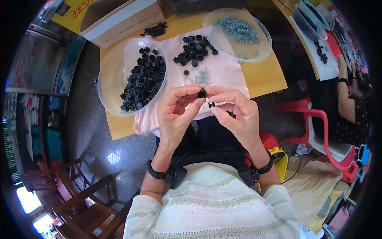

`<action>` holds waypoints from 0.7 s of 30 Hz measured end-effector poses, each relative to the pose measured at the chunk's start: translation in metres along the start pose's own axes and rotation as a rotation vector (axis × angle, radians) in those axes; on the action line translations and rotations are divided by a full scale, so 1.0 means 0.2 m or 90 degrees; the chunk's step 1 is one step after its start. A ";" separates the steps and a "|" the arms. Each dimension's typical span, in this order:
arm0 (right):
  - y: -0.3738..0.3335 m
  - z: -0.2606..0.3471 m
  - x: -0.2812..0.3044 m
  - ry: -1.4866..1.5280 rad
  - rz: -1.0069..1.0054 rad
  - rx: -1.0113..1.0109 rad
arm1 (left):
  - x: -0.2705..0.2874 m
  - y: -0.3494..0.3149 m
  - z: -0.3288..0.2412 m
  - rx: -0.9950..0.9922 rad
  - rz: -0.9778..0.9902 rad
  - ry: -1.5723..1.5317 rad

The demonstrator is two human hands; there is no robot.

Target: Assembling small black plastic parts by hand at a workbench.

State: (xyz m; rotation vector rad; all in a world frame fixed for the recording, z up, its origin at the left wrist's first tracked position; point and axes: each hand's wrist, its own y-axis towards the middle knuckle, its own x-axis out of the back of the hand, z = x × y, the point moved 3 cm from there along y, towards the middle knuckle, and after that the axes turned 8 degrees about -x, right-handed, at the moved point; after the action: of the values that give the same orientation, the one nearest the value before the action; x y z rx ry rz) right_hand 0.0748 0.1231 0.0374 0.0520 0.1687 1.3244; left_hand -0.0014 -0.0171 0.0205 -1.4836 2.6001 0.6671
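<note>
Both my hands are raised close together over the near edge of a pale pink cloth on the table. Between the thumb and index finger of my left hand is a round black cap. My right hand pinches a small black piece with a thin shaft, just beside the cap; its exact kind is too small to tell. Beyond my hands lie a little heap of screws and a loose group of black caps. On the left, a clear plastic bowl holds many more black caps.
Another clear bowl of silvery screws stands at the far right. A cardboard box and small black parts are at the back. To the right are a red chair and another person's arm at a second table.
</note>
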 end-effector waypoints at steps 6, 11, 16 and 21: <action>-0.06 0.01 -0.03 0.085 0.022 -0.059 | 0.02 -0.08 -0.07 -0.036 0.029 0.036; -0.10 0.05 -0.07 0.128 0.031 -0.082 | 0.05 -0.11 -0.12 -0.044 0.037 0.049; -0.12 0.04 -0.09 0.059 0.051 -0.067 | 0.09 -0.14 -0.11 0.006 0.050 -0.053; -0.12 0.03 -0.11 0.040 0.069 -0.037 | 0.08 -0.16 -0.09 0.099 -0.003 -0.139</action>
State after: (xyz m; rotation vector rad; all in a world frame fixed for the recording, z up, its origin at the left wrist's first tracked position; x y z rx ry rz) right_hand 0.0926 0.0964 0.0417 -0.0296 0.1829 1.4384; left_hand 0.0196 -0.0515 0.0225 -1.2941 2.4219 0.5748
